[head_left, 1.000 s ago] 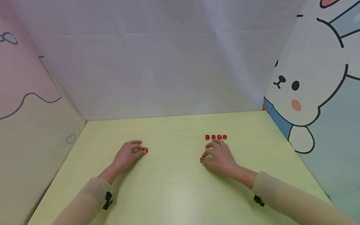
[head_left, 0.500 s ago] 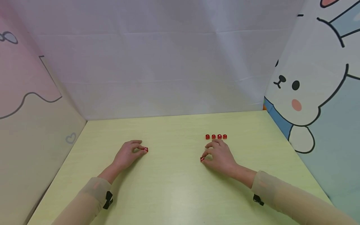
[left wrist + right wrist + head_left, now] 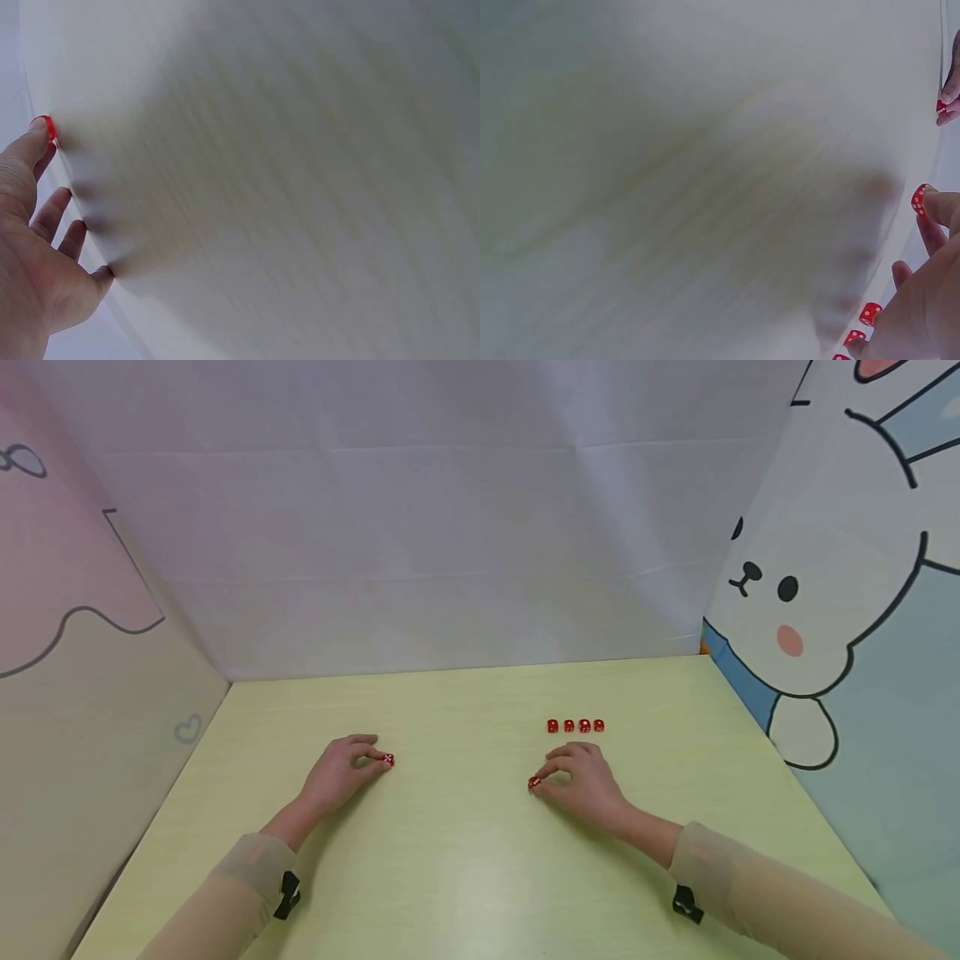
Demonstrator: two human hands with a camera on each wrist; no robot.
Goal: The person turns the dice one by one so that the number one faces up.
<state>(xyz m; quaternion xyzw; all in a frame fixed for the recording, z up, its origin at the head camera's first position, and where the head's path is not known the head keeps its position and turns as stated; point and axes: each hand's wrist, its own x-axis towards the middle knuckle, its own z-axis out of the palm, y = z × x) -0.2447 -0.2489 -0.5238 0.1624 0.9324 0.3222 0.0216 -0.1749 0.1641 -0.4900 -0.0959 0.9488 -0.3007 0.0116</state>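
Note:
Between thumb and finger of my left hand [image 3: 341, 774] a red die [image 3: 388, 760] with white pips is pinched, low over the left half of the table; in the left wrist view only a red sliver of the die [image 3: 50, 127] shows past the thumb. On the right, my right hand [image 3: 585, 787] pinches another red die [image 3: 534, 783], which looks tilted. The right wrist view shows that die [image 3: 920, 199] at the thumb tip. Just beyond the right hand, several red dice [image 3: 569, 726] stand in a short row on the table.
A pale yellow table [image 3: 450, 860] spreads under both hands. Behind it hangs a white cloth backdrop [image 3: 450, 543]. A printed panel with a cartoon rabbit [image 3: 810, 610] borders the right side, and a pink and cream panel [image 3: 82, 693] the left.
My right hand has shifted slightly left and toward me, away from the row, and its die has turned to a tilt. The left hand has stayed still.

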